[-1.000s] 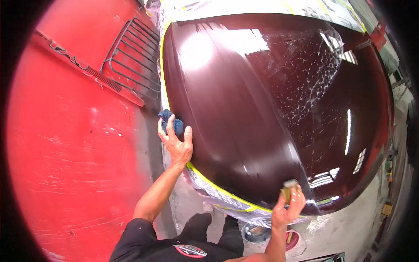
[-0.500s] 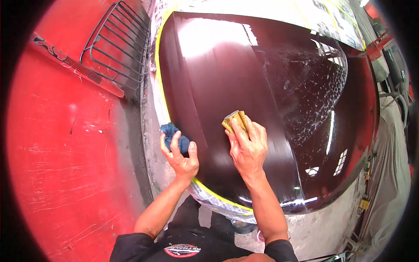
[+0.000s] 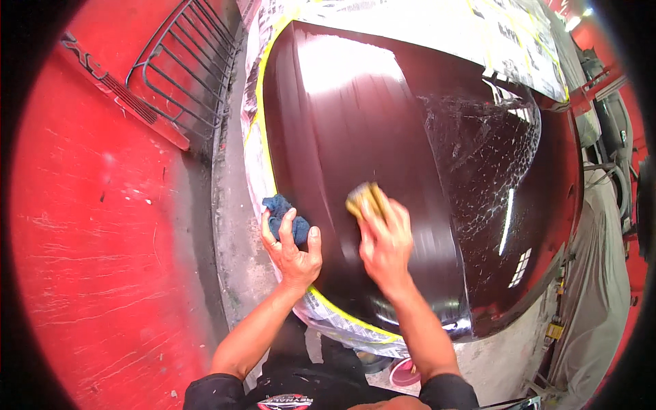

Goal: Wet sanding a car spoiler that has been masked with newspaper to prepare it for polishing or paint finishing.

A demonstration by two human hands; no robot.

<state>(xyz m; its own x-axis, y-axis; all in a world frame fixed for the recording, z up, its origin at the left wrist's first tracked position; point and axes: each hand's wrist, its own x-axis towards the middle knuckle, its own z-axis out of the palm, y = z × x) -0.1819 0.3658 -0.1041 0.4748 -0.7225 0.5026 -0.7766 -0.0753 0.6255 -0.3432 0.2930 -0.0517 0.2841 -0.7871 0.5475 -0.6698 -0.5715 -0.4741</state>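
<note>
A dark maroon car hood (image 3: 369, 137) spreads out before me, its left part dull and its right part glossy with whitish wet streaks. My right hand (image 3: 387, 246) grips a piece of yellow-brown sandpaper (image 3: 362, 199), folded around what looks like a grey block, and presses it to the dull part of the panel. Motion smears the sandpaper and fingertips slightly. At the hood's left edge, my left hand (image 3: 294, 260) has its fingers curled over a crumpled dark blue cloth (image 3: 285, 220).
Yellow tape (image 3: 267, 147) and printed masking paper (image 3: 410, 24) border the hood. To the left are a red panel (image 3: 96, 239) and a black metal rack (image 3: 181, 68). A pinkish bucket (image 3: 404, 372) stands low near my legs. Grey sheeting (image 3: 594, 273) drapes at the right.
My right hand and the sandpaper have shifted a little leftward across the hood. My left hand stays on the cloth at the edge. The whole view has shifted slightly.
</note>
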